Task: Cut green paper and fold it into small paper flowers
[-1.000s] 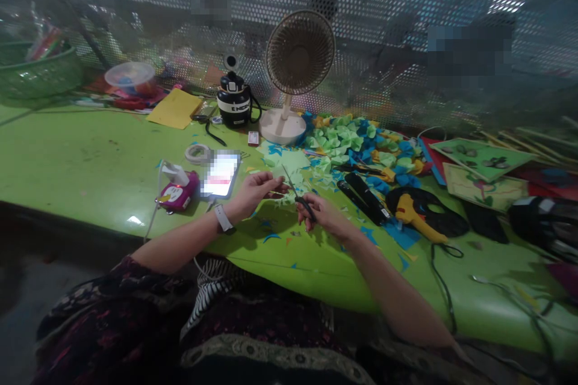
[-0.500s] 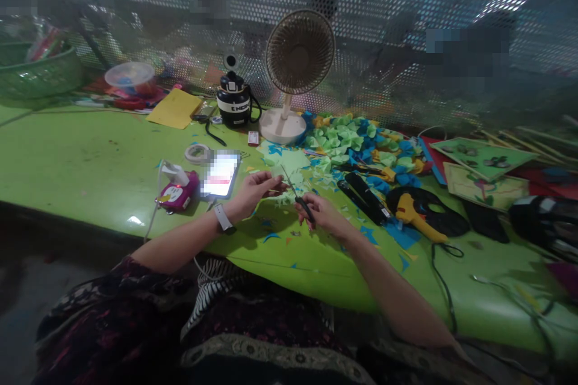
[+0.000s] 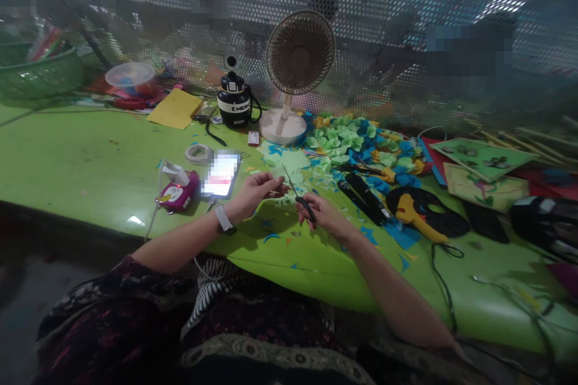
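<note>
My right hand (image 3: 317, 212) is wrapped round the dark handles of a pair of scissors (image 3: 304, 207), whose thin blades point up and to the left. Just left of the blades, my left hand (image 3: 261, 190) has thumb and fingers pinched together; whatever is between them is too small to make out. Beneath and behind both hands lie pale green paper scraps (image 3: 295, 162), with blue bits among them. A lit phone (image 3: 222, 174) lies to the left of my left hand, beside a purple penguin-faced box (image 3: 183, 194).
A fan (image 3: 285, 126) and a dark bottle (image 3: 235, 105) stand at the back. Folded paper flowers (image 3: 356, 138) are heaped to their right. Near my right arm are a stapler (image 3: 363, 197) and a yellow glue gun (image 3: 419, 219) with a trailing cord. A tape roll (image 3: 197, 154) lies beyond the phone.
The scissors and my right hand have shifted very slightly; the rest looks the same.
</note>
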`<state>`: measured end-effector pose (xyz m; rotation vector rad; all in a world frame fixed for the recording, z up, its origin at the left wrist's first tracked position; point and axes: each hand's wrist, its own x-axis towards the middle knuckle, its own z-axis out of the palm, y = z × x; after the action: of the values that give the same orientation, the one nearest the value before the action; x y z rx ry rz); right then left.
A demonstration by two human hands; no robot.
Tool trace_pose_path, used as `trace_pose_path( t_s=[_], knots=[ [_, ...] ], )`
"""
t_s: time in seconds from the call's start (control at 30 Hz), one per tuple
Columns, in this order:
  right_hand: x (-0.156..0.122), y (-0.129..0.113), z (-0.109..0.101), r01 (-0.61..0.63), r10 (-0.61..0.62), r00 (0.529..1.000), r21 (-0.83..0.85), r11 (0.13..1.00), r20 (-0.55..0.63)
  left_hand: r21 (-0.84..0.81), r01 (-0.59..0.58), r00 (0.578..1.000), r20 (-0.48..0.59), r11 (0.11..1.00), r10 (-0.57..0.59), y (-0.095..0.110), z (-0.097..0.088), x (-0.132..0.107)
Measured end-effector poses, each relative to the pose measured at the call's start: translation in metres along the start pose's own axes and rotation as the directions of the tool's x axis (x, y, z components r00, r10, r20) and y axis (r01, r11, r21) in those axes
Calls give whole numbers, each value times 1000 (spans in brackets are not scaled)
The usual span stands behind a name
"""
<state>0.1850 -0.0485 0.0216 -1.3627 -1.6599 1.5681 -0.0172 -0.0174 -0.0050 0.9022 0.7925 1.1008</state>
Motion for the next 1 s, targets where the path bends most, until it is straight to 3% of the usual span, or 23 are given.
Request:
trace_pose_path(
  t_s=[0.63,1.0],
  knots=[
    [0,-2,6,24,-26,997,-25,999,-79,-21,24,999,22,999,-23,-2,2,-1],
    [-1,-5,6,-20,15,994,-47,999,-107,1,10,1000,-27,1000,-9,1,1,1]
  ],
)
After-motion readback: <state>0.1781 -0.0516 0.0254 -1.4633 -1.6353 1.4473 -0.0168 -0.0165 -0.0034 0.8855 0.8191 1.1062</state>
